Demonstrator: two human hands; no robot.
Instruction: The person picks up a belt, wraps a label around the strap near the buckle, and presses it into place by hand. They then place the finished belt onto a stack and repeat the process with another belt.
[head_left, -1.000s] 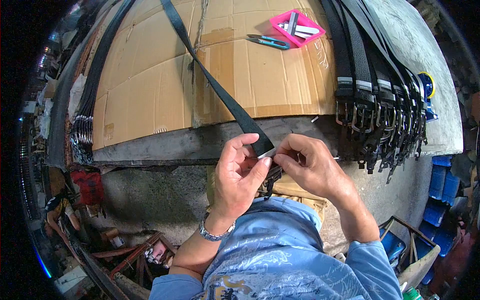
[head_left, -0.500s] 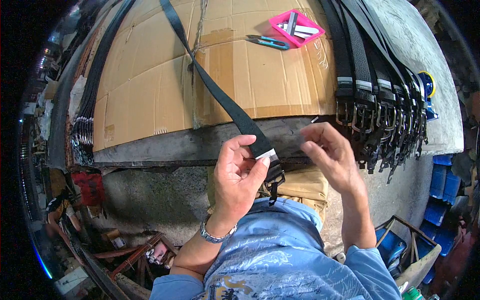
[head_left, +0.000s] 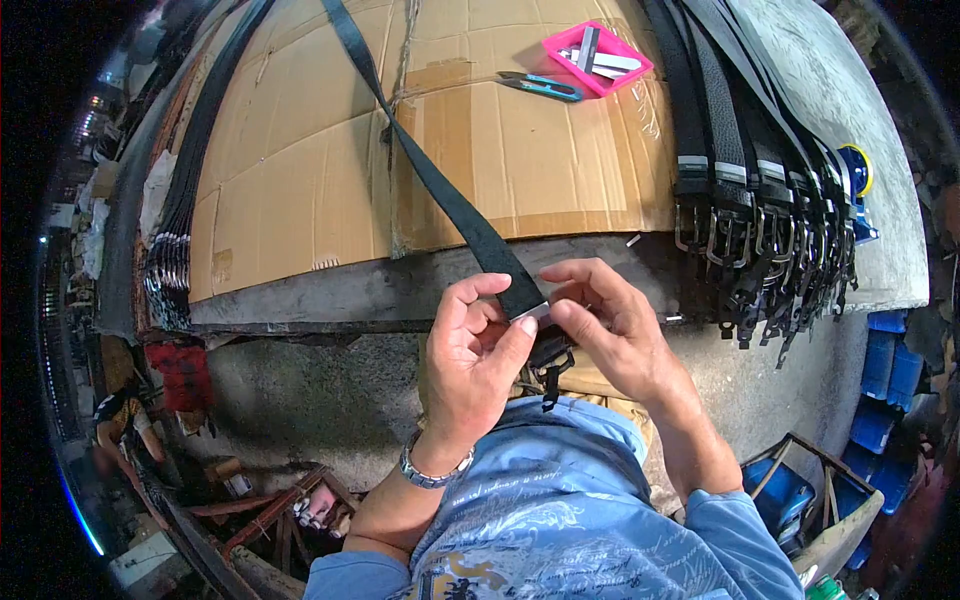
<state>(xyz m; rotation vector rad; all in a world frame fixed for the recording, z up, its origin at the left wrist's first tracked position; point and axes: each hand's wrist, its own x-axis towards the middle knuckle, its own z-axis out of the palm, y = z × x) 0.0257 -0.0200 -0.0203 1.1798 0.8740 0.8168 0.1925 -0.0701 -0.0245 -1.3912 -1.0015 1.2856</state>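
Note:
A long black belt (head_left: 430, 170) runs diagonally across the cardboard-covered table (head_left: 290, 170) down to the front edge. My left hand (head_left: 478, 360) pinches the belt's near end by its silver clip, thumb on top. My right hand (head_left: 610, 330) meets it from the right, fingers closed on the same end at the buckle (head_left: 552, 358), which hangs just below the hands.
A row of several finished black belts (head_left: 750, 200) with metal buckles hangs over the table's right edge. A pink tray (head_left: 596, 56) of small metal parts and blue snips (head_left: 540, 86) lie at the back. More belts (head_left: 175, 230) are stacked at the left edge.
My right hand, which had lifted away to the right half a second ago, has come back onto the belt end. The left hand has kept its grip.

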